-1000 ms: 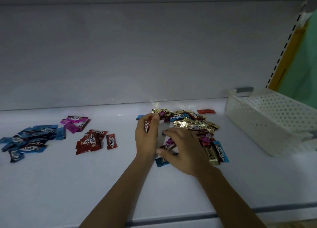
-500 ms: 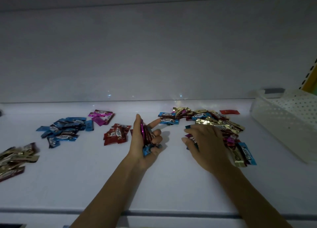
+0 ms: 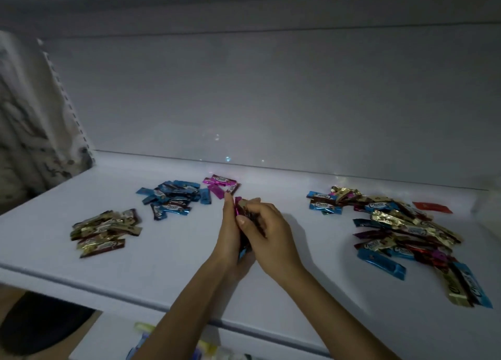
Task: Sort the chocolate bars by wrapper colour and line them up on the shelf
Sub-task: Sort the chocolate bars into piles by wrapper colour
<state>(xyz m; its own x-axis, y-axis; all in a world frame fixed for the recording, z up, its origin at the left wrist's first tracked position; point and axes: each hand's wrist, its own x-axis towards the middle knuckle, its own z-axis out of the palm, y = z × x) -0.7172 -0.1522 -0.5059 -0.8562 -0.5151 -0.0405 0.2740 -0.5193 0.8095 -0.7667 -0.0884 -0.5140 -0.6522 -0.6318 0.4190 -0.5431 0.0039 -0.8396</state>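
We found the left hand (image 3: 230,240) curled round a small bundle of bars (image 3: 242,210), held upright just above the shelf (image 3: 162,254), with pink wrapper edges at the top and a blue end at the bottom. The right hand (image 3: 271,237) pinched the top of the same bundle between thumb and fingers. On the shelf lay a gold pile (image 3: 105,232), a blue pile (image 3: 173,199) and a pink pile (image 3: 219,187), with the unsorted heap (image 3: 401,232) well apart to the right. We judged the bars light and fairly stiff, but their foil wrappers slick, so one could slide from a loose stack. We thought the best hold was across the long edges at mid-length, not by the flimsy crimped ends.
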